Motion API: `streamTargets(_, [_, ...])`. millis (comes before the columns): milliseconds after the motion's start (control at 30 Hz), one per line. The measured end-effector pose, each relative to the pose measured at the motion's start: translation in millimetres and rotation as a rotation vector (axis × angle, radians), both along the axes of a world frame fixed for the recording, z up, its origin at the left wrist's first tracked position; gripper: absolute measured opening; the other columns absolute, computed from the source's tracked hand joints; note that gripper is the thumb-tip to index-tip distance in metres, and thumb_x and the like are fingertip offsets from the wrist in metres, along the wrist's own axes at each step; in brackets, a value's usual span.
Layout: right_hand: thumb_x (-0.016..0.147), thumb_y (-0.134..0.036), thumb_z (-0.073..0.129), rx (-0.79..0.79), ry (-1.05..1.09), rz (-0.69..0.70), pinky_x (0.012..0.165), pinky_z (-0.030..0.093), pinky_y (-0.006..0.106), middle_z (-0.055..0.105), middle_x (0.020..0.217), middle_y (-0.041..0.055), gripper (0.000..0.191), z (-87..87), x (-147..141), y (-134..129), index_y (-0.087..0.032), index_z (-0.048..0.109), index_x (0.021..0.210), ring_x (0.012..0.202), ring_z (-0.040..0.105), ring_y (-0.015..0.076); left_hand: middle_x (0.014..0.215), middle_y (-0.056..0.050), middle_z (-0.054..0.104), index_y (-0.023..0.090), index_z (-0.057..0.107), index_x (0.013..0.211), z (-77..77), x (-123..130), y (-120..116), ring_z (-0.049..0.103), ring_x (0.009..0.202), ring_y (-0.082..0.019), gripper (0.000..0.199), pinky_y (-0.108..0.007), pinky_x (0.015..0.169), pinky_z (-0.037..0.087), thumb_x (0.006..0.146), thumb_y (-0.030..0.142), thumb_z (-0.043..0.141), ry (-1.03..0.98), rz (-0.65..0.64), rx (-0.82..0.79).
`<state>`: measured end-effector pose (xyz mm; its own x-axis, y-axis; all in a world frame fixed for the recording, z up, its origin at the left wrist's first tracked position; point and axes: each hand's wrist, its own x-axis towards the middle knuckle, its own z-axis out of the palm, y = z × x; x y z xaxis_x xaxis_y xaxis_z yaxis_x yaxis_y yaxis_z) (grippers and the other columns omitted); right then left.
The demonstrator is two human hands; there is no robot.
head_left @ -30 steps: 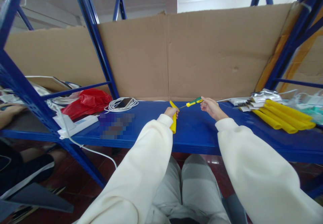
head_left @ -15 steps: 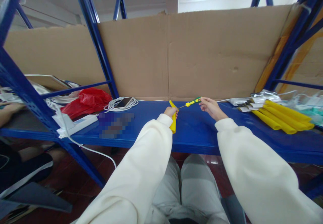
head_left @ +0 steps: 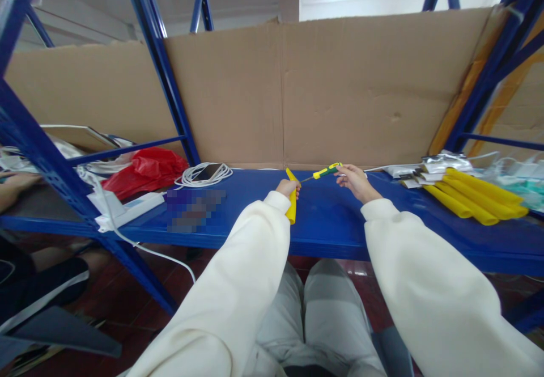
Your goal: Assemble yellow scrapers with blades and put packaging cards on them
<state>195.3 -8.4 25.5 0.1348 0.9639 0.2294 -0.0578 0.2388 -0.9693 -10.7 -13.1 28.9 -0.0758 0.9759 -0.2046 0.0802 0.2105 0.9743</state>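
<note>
My left hand (head_left: pixel 289 187) is closed around a yellow tube-like piece (head_left: pixel 292 211), which stands up above and below the fist over the blue bench. From the right, my right hand (head_left: pixel 352 181) pinches the handle end of a yellow and green screwdriver (head_left: pixel 326 170). The thin shaft points left and down, and its tip meets the yellow piece beside my left fingers. What the tip touches is too small to make out.
Several yellow tubes (head_left: pixel 480 198) and silver packets (head_left: pixel 446 164) lie at the right of the blue bench (head_left: pixel 331 218). Leftward are a coiled white cable (head_left: pixel 189 177) by a phone (head_left: pixel 209 172), a red bag (head_left: pixel 148 170) and a white power strip (head_left: pixel 138 210). Another person's hand (head_left: pixel 21 184) shows far left.
The screwdriver's handle has turned about its length, so more yellow shows. My right hand has shifted only slightly; my left hand holds the yellow piece in the same place.
</note>
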Motion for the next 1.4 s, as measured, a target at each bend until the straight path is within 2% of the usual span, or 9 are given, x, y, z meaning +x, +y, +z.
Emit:
streamTargets(133, [0.075,-0.035,0.076,0.012,0.000,0.001,0.041,0.037,0.017,0.062,0.064,-0.0042,0.026,1.7,-0.8,-2.8,-0.021,0.055,0.082,0.044,0.051,0.0063,0.043,0.004,0.045,0.013,0.061,0.068,-1.4,-1.0,2.7,0.043,0.038,-0.008,0.016,-0.021,0.044,0.039,0.081,0.003,0.058,-0.014,-0.001,-0.009])
streamTargets(267, [0.073,-0.041,0.078,0.036,-0.040,0.004,0.041,0.037,0.017,0.058,0.058,-0.0049,0.032,0.9,-0.2,-3.7,-0.020,0.053,0.077,0.043,0.049,0.0059,0.043,0.004,0.045,0.012,0.060,0.065,-2.7,-1.3,3.5,0.043,0.039,-0.009,0.018,-0.023,0.048,0.042,0.079,0.001,0.057,-0.014,0.002,0.000])
streamTargets(467, [0.076,-0.044,0.077,0.010,-0.062,-0.033,0.040,0.038,0.017,0.057,0.056,-0.0038,0.036,0.4,-0.8,-3.0,-0.020,0.050,0.071,0.043,0.050,0.0059,0.043,0.004,0.045,0.012,0.062,0.071,-1.7,-0.9,0.2,0.043,0.039,-0.009,0.014,-0.022,0.045,0.040,0.079,0.001,0.057,-0.021,-0.012,0.005])
streamTargets(700, [0.079,-0.039,0.074,-0.005,-0.061,-0.065,0.039,0.037,0.016,0.059,0.054,-0.0039,0.027,2.2,-2.1,-5.9,-0.020,0.056,0.079,0.040,0.049,0.0061,0.043,0.005,0.046,0.012,0.062,0.074,-0.7,-1.4,-0.9,0.043,0.038,-0.008,0.010,-0.021,0.043,0.039,0.079,0.004,0.059,-0.020,-0.021,0.013])
streamTargets(867, [0.080,-0.040,0.073,-0.009,-0.097,-0.073,0.038,0.036,0.016,0.056,0.049,-0.0033,0.029,2.1,-1.9,-6.3,-0.018,0.056,0.072,0.038,0.046,0.0058,0.044,0.004,0.046,0.013,0.059,0.066,-1.1,-1.2,-0.5,0.042,0.038,-0.008,0.016,-0.021,0.044,0.039,0.078,0.003,0.060,-0.016,-0.012,0.018])
streamTargets(1033, [0.078,-0.046,0.074,0.026,-0.126,-0.068,0.037,0.036,0.017,0.053,0.047,-0.0031,0.036,0.1,-0.5,-3.5,-0.018,0.054,0.067,0.037,0.045,0.0060,0.044,0.004,0.046,0.012,0.062,0.072,-1.1,-1.3,0.2,0.043,0.039,-0.008,0.010,-0.021,0.044,0.040,0.079,0.005,0.062,-0.017,-0.009,0.011])
streamTargets(1200, [0.075,-0.052,0.074,0.050,-0.135,-0.094,0.037,0.037,0.017,0.054,0.046,-0.0033,0.040,-2.1,0.3,-1.1,-0.019,0.052,0.069,0.037,0.046,0.0067,0.045,0.004,0.047,0.011,0.062,0.072,-1.0,-0.8,-1.1,0.042,0.038,-0.008,0.011,-0.022,0.046,0.040,0.079,0.003,0.060,-0.038,-0.006,0.017])
streamTargets(1400, [0.080,-0.048,0.072,0.031,-0.116,-0.114,0.036,0.036,0.016,0.057,0.048,-0.0022,0.036,-1.7,-1.4,-2.2,-0.020,0.052,0.070,0.038,0.049,0.0071,0.046,0.003,0.048,0.012,0.060,0.070,0.4,-0.2,-2.5,0.042,0.039,-0.008,0.014,-0.021,0.044,0.038,0.079,0.002,0.058,-0.058,0.027,0.026])
